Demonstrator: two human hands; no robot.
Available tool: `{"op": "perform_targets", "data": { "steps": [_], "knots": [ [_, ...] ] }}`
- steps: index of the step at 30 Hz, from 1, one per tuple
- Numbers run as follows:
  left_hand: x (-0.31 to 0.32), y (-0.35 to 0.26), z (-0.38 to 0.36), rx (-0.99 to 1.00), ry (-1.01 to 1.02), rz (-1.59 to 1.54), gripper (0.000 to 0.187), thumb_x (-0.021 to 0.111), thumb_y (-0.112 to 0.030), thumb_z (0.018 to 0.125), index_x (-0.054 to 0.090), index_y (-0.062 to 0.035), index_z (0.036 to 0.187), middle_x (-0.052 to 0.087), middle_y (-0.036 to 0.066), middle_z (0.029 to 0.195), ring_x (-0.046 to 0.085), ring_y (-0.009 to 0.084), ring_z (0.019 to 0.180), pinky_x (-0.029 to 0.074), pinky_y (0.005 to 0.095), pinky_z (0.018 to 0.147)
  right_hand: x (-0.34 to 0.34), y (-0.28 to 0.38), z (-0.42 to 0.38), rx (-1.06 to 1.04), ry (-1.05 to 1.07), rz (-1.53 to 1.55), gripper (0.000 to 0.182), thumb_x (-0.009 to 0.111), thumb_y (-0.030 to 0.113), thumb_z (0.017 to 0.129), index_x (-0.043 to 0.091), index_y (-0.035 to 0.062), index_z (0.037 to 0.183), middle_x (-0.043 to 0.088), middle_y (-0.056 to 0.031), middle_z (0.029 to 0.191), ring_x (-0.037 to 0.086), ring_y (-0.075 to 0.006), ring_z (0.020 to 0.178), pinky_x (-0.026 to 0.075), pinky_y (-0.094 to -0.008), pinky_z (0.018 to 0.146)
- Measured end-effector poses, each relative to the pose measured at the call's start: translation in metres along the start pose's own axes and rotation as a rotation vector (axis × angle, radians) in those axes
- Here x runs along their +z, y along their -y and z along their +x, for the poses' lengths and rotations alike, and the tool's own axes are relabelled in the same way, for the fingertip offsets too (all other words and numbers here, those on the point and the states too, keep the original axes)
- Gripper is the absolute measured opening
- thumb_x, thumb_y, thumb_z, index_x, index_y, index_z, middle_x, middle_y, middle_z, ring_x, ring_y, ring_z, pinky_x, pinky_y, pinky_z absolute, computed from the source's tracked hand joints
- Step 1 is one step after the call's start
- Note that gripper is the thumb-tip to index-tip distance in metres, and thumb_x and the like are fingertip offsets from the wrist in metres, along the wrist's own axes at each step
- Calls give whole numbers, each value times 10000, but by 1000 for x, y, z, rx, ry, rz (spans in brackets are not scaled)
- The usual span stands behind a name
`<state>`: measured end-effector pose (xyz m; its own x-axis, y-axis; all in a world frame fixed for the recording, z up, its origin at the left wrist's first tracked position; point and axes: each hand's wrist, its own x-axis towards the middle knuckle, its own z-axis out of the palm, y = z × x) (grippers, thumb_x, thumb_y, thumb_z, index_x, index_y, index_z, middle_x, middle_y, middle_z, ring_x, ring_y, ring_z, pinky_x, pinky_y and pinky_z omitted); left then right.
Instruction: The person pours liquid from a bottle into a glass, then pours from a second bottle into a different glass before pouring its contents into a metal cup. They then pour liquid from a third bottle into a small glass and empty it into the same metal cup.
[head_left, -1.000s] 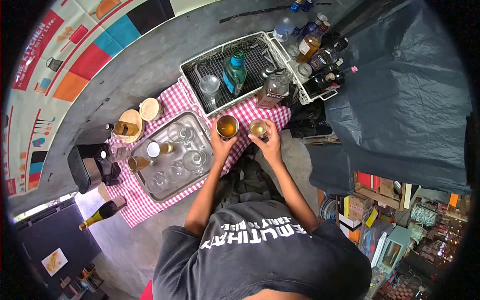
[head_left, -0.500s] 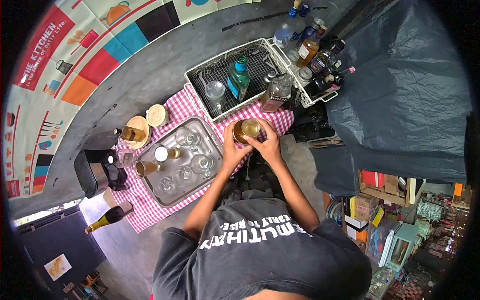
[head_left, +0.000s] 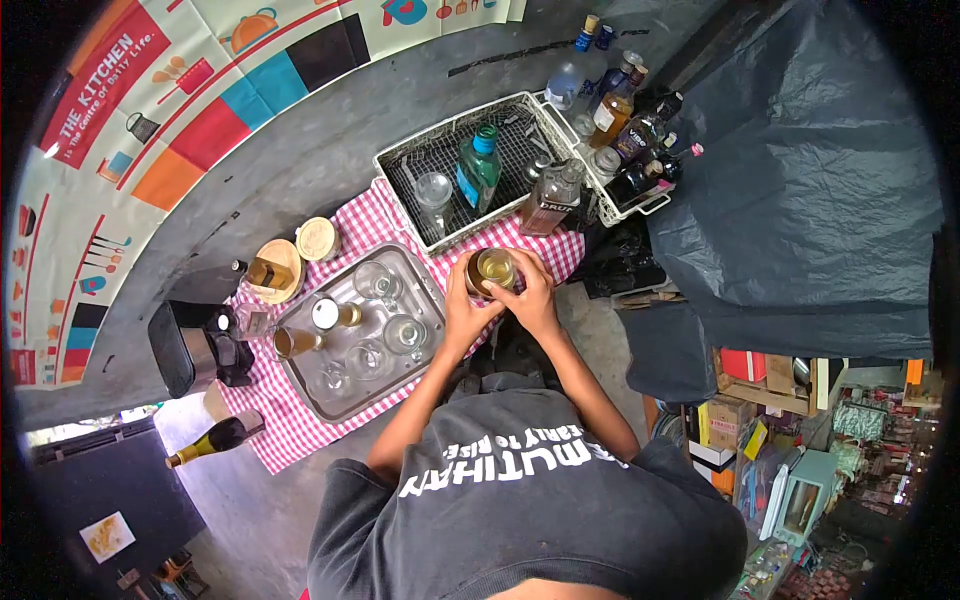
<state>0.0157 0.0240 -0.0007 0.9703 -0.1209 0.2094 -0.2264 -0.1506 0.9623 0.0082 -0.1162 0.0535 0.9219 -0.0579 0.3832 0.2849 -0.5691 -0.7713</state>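
Two glasses are held close together above the checkered cloth (head_left: 440,265). My left hand (head_left: 466,312) wraps round the glass of dark amber drink (head_left: 474,272). Around the glass of pale yellow drink (head_left: 497,266) curl the fingers of my right hand (head_left: 533,298). The thumbs of both hands come close together at the near side of the glasses. Left of them lies a metal tray (head_left: 432,287) with several empty stemmed glasses, a glass of amber drink (head_left: 292,342) and a white-topped glass (head_left: 326,314).
Behind my hands stands a wire rack (head_left: 388,190) with a green bottle (head_left: 479,170) and a clear glass (head_left: 434,192). A square bottle (head_left: 552,198) is beside it. More bottles fill the right basket (head_left: 610,210). A dark bottle (head_left: 220,436) lies at the left.
The view has shifted slightly. The glasses are nearer each other, and my right hand has moved a little to the left with the pale drink.
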Motion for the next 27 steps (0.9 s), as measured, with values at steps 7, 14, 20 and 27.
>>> {"op": "perform_targets", "data": {
  "steps": [7,14,20,27],
  "knots": [
    [2,2,1,44,-31,28,905,785,-171,600,374,10,1385,495,189,1317,464,351,1237,364,432,1051,0,-6,3,27,11,98,591,840,132,685,516,4,1162,618,-148,1085,652,-270,997,517,-356,838],
    [5,-4,2,88,-54,27,872,788,-177,596,405,16,1355,508,181,1299,475,363,1216,362,439,1040,-9,-4,7,-44,46,-21,547,831,87,654,559,-1,1121,613,-141,1051,653,-271,987,519,-364,832],
    [7,-6,0,139,-83,54,856,786,-140,585,417,19,1341,516,176,1280,492,357,1199,371,426,1033,-13,-2,6,-85,46,-34,523,826,91,652,587,-4,1107,622,-140,1047,650,-270,968,518,-363,837],
    [8,-8,-1,145,-75,41,865,789,-129,578,416,26,1342,517,174,1273,498,350,1193,382,412,1030,-16,2,9,-103,60,-43,504,828,107,644,609,5,1086,644,-127,1001,643,-268,927,511,-362,818]
  ]
}}
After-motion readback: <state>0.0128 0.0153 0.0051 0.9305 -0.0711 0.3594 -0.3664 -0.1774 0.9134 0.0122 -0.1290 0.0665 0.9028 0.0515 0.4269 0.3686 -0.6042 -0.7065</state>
